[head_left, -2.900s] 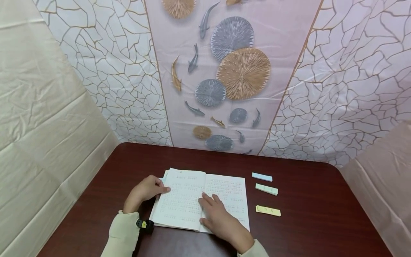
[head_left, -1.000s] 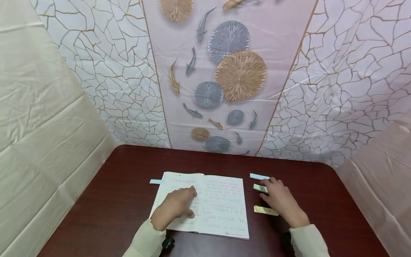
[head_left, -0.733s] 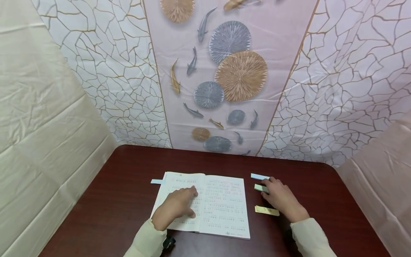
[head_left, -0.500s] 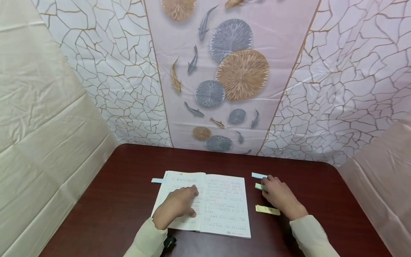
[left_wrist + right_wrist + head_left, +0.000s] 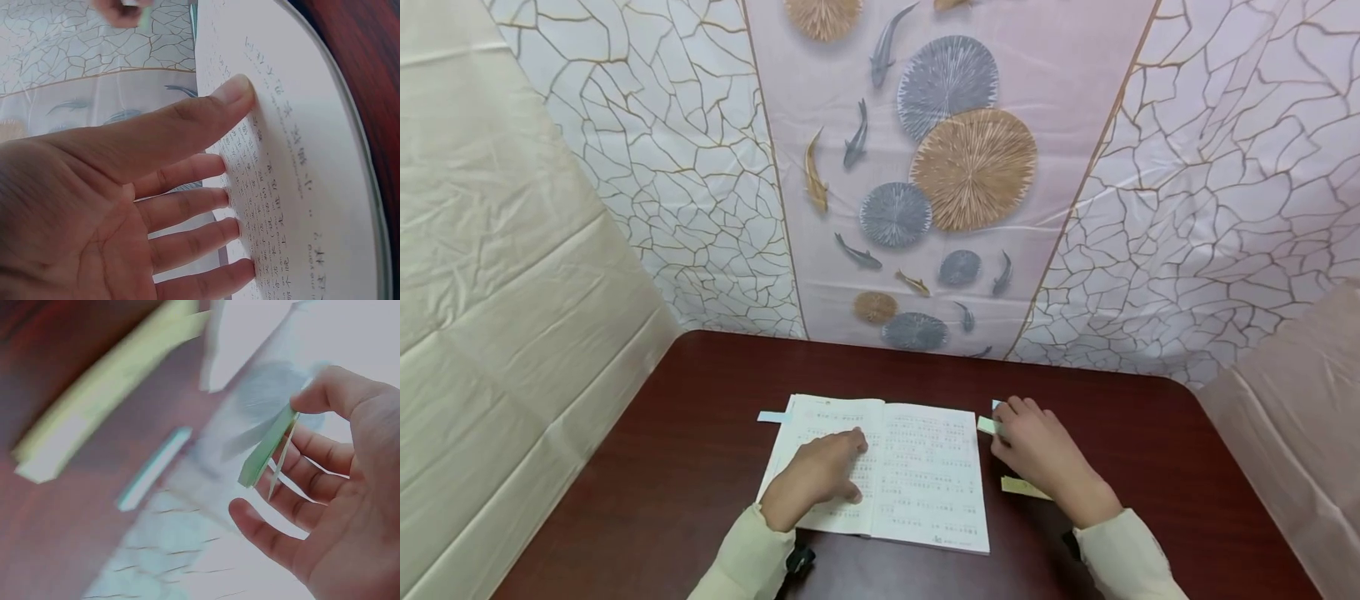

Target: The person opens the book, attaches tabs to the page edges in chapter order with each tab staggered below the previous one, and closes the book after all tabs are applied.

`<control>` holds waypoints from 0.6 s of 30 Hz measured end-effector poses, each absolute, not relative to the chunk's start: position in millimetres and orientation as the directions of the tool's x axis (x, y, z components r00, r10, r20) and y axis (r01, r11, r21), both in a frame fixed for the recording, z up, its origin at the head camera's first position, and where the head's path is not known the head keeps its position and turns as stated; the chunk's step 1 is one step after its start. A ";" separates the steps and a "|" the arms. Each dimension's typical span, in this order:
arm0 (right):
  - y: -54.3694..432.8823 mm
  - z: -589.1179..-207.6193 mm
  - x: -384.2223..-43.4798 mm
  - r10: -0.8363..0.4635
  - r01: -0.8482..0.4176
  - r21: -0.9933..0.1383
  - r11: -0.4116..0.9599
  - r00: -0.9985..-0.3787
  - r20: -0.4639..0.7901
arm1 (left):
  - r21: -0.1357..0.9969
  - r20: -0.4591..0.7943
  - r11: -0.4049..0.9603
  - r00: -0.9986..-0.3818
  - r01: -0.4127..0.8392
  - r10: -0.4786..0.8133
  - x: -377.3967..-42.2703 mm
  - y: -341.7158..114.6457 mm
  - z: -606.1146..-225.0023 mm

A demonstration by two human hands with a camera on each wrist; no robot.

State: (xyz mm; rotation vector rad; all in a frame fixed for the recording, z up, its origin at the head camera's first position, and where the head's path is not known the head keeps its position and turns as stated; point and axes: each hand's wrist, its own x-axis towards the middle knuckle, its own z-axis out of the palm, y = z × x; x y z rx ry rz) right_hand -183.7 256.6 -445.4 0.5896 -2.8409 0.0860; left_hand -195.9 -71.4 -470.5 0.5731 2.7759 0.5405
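Note:
An open book (image 5: 928, 475) with printed pages lies on the table, a blue sticky tab (image 5: 771, 417) jutting from its left edge. My left hand (image 5: 812, 475) rests on the left page; in the left wrist view its thumb and fingertips (image 5: 232, 90) press the paper, fingers spread. To the right of the book, my right hand (image 5: 1045, 450) pinches a green sticky-note pad (image 5: 269, 450) between thumb and fingers. A thin strip stands slightly apart from the pad in the right wrist view. In the head view the pad's end (image 5: 987, 426) shows beyond the fingers.
A blue sticky-note pad (image 5: 156, 467) lies beyond the right hand, mostly covered by it in the head view. A yellow pad (image 5: 1024, 487) lies nearer, below the right hand. The dark red table (image 5: 647, 500) meets a patterned cloth backdrop (image 5: 887, 275) behind.
My left hand has gone from the blue tab at the book's edge onto the left page. My right hand has left the book, gripped the green pad and shifted it left.

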 end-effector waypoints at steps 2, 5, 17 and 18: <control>243.8 -435.3 -179.6 -0.407 -0.420 0.012 0.907 -0.872 0.273 | 0.410 -0.176 0.851 -0.887 0.328 0.427 -195.9 -71.4 -470.2; 225.7 -424.6 -173.6 -0.433 -0.447 0.022 0.894 -0.852 0.295 | 0.418 -0.176 0.846 -0.884 0.330 0.432 -195.3 -71.7 -469.1; 158.5 -444.5 -155.5 -0.510 -0.527 0.021 0.850 -0.811 0.288 | 0.335 -0.120 0.860 -0.887 0.386 0.445 -189.4 -71.6 -470.6; 154.1 -448.0 -154.0 -0.515 -0.532 0.022 0.847 -0.809 0.283 | 0.335 -0.121 0.858 -0.885 0.390 0.450 -189.4 -70.7 -470.4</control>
